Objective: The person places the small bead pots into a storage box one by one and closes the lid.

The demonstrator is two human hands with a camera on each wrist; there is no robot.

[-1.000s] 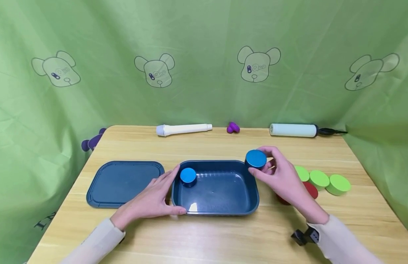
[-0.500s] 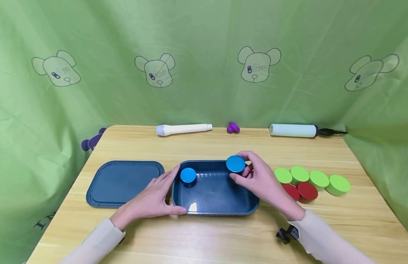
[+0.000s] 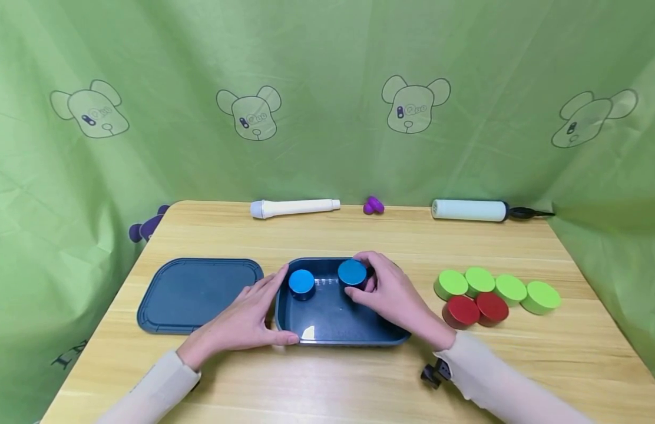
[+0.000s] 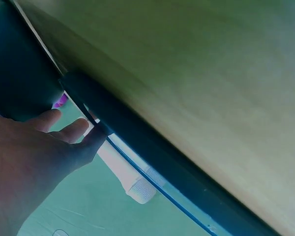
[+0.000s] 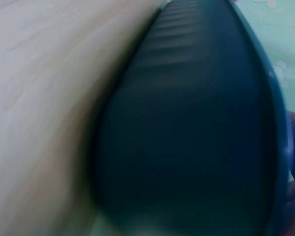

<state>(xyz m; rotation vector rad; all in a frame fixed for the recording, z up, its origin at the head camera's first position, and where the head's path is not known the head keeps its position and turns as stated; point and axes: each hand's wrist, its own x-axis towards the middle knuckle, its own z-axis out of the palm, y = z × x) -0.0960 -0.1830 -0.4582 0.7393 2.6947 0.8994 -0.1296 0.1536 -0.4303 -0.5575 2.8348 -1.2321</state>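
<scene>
Though squat, held blue cylinder (image 3: 352,272) upright.

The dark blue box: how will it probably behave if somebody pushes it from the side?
The dark blue box would probably slide rather than tip, being wide and low. Its smooth, even walls suggest stiff plastic. The left hand against its left end might resist a push.

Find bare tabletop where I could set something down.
Bare tabletop shows in front of the dark blue container, between the sleeves, and in a strip behind it, up to the microphone. It's crowded right of the container, where red cylinders and green cylinders cluster, and left, where the left hand mostly fills the gap beside the lid.
</scene>
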